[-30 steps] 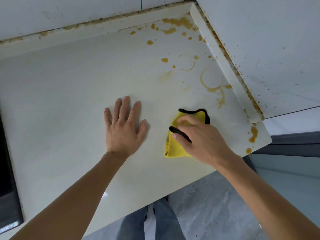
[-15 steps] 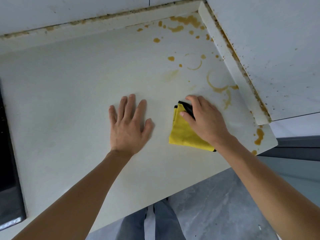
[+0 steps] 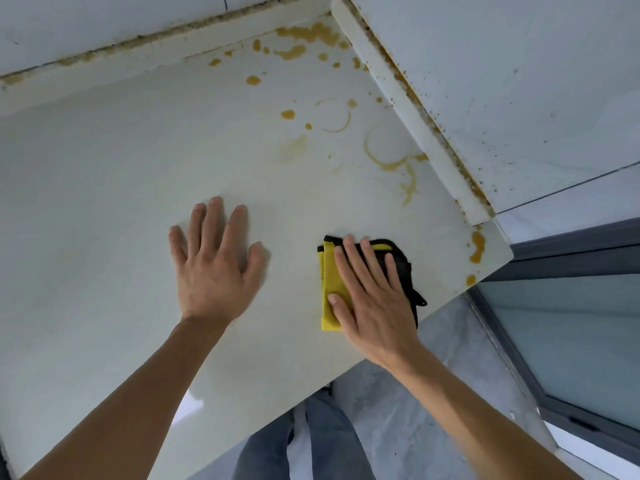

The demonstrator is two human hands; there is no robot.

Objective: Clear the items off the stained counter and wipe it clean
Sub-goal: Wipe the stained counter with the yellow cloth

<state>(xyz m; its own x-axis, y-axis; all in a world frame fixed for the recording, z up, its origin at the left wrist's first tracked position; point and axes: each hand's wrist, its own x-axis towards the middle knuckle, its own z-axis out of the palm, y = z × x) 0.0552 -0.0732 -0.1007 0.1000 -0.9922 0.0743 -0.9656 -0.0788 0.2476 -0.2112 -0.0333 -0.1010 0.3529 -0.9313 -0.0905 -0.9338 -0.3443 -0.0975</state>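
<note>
A folded yellow cloth with black trim [image 3: 328, 271] lies on the white counter [image 3: 121, 174] near its front right edge. My right hand [image 3: 372, 299] presses flat on top of the cloth, fingers straight and spread. To its left, my left hand [image 3: 214, 268] rests palm down on the bare counter with fingers spread. Brown-orange stains [image 3: 391, 157] in rings, drips and blobs cover the far right part of the counter, with more stain blobs [image 3: 304, 36] in the back corner and a drip stain [image 3: 477, 247] at the right front corner.
A raised white backsplash ledge [image 3: 408, 112] with grimy seams runs along the back and right side, under speckled wall tiles. The counter's front edge [image 3: 311, 386] slants down to the left above grey floor and my jeans. A dark-framed glass door [image 3: 571, 341] stands at the right.
My right hand has flattened out on the cloth and slid it back toward the front edge and to the right. My left hand has stayed planted on the counter.
</note>
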